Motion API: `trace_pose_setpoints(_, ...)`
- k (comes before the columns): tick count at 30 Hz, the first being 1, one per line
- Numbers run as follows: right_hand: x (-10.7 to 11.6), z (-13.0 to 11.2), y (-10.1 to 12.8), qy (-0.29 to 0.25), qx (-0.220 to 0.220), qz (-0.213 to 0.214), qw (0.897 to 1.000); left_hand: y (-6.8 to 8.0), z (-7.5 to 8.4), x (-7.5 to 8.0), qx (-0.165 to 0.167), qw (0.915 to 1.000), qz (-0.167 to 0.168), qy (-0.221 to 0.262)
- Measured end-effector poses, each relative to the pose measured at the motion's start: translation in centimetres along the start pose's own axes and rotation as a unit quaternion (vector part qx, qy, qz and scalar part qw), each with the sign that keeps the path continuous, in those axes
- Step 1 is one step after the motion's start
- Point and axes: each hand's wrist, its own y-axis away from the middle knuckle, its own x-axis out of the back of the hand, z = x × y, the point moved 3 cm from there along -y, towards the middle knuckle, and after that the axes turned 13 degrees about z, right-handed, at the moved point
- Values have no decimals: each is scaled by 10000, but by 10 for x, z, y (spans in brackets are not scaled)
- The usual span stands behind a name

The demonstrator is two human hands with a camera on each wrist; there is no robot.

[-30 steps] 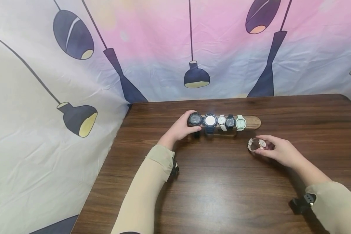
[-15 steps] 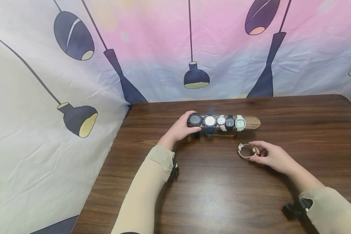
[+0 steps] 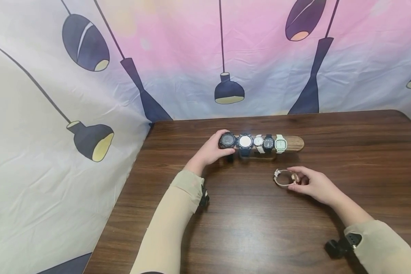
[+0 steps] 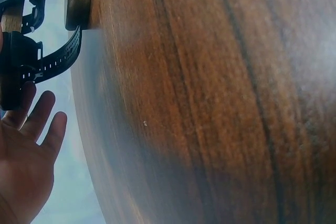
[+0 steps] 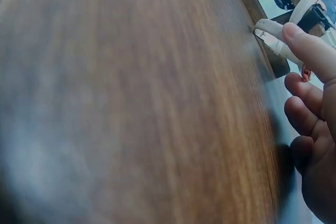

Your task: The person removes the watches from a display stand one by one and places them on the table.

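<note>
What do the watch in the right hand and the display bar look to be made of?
The loose watch in the right hand has a cream strap, smooth and matte, probably leather or silicone, and a gold-toned, likely metal case. The display bar looks like varnished wood: brown grain with a soft sheen, like the table.

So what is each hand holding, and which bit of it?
The right hand pinches the white-strapped watch near its small gold face. The left hand grips the black watch at the wooden stand's left end.
</note>
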Motion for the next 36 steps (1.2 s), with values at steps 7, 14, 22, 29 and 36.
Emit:
trace_pose_setpoints(7, -4, 1, 2, 0, 4, 34, 10000, 0, -2, -1, -9, 10000, 21, 10)
trace_pose_setpoints(14, -7, 1, 5, 33, -11, 58, 10000, 0, -3, -3, -1, 10000, -25, 17)
trace_pose_setpoints(22, -8, 0, 3, 38, -67, 93, 9999, 0, -2, -1, -63, 9999, 39, 104)
trace_pose_setpoints(29, -10, 1, 4, -10, 47, 391, 9992, 0, -2, -1, -84, 9999, 92, 112)
trace_pose_setpoints(36, -10, 2, 7, -45, -7, 724, 9974, -1, -2, -2, -64, 9999, 128, 66)
